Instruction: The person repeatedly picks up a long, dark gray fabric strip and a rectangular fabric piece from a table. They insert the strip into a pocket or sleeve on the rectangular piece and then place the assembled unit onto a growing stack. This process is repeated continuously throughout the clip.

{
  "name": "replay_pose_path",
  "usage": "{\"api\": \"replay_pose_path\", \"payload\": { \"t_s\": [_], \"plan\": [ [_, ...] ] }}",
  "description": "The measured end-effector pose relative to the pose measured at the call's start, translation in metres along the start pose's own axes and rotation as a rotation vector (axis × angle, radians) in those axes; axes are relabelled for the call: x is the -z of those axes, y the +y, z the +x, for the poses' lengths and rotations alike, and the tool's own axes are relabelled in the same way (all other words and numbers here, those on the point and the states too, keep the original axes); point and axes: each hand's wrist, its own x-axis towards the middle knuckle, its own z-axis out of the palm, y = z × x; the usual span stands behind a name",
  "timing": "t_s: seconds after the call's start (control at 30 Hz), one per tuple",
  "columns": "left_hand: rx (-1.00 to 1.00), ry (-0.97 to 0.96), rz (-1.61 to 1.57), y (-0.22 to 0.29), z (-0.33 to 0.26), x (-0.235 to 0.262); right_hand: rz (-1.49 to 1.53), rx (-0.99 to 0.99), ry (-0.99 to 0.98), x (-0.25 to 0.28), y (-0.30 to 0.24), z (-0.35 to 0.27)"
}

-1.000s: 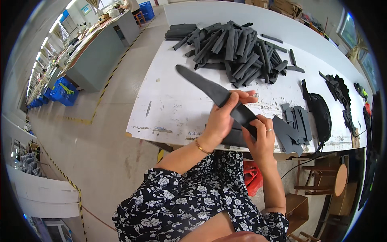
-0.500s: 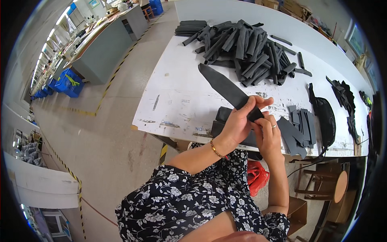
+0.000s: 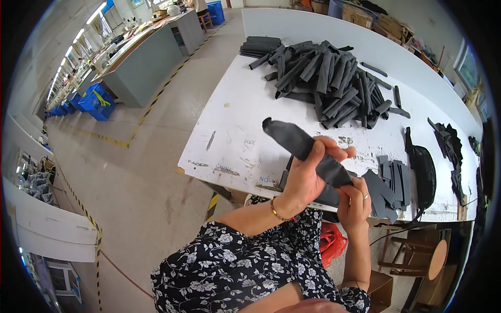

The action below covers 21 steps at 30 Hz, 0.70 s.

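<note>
A long black strip of soft, fabric-like material (image 3: 293,141) is held up above the table's front edge, its far end curling over. My left hand (image 3: 307,177) grips it around the middle, thumb on top and fingers beneath. At its near end, my right hand (image 3: 355,202) pinches it between thumb and fingers; a ring shows on that hand. Partly hidden behind my hands, dark pieces (image 3: 329,196) lie at the table edge. Beyond stands a big heap of similar curled black strips (image 3: 334,78), beside a neat stack of strips (image 3: 260,47).
Right of my hands on the white table (image 3: 219,130) lie flat dark grey pieces (image 3: 397,181), a black pouch (image 3: 424,177) and crumpled black material (image 3: 450,156). A low white wall (image 3: 313,26) edges the back. A wooden stool (image 3: 437,260) and red plastic bag (image 3: 333,245) sit below.
The strip has slid toward my right hand, so less extends past my left hand and its far end now curls. My right hand has moved slightly down and away from my left.
</note>
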Motion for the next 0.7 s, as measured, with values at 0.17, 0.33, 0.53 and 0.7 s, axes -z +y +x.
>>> {"api": "replay_pose_path", "payload": {
  "t_s": [0.17,0.33,0.53,0.7],
  "plan": [
    [0.040,-0.064,-0.032,0.002,-0.008,0.003,0.089,-0.040,-0.005,0.000,-0.006,-0.002],
    [0.073,-0.147,-0.125,0.000,-0.010,0.006,0.110,-0.026,-0.011,0.002,-0.010,0.002],
    [0.154,-0.138,-0.259,-0.005,-0.007,0.012,0.076,-0.018,-0.029,0.001,-0.014,0.006],
    [0.027,-0.054,0.020,0.017,0.015,0.029,0.035,-0.050,-0.024,-0.002,0.000,-0.003]
  ]
}}
